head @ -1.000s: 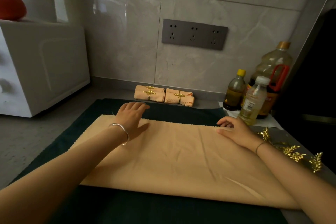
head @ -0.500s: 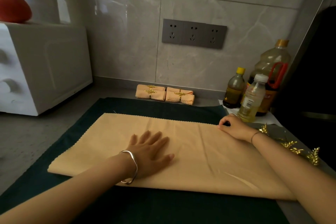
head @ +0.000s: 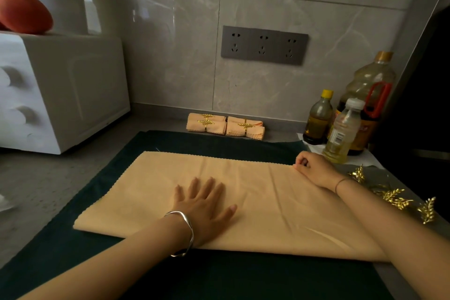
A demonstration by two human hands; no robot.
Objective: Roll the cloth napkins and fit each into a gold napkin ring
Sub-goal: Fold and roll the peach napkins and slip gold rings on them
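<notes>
A peach cloth napkin (head: 267,197), folded flat, lies on a dark green mat (head: 219,280). My left hand (head: 204,204) presses flat on the napkin's near middle, fingers spread. My right hand (head: 314,168) sits at the napkin's far right corner with curled fingers pinching its edge. Loose gold leaf-shaped napkin rings (head: 399,200) lie on the counter to the right of my right wrist. By the wall, rolled peach napkins (head: 225,125) rest in gold rings.
A white appliance (head: 60,95) stands at the left with an orange fruit (head: 24,14) and a white tub (head: 56,0) on top. Three oil bottles (head: 343,129) stand at the back right. A dark edge rises at the far right.
My left hand slid from the napkin's far left edge to its near middle and now lies flat there. My right hand stayed at the far right corner, fingers curling tighter.
</notes>
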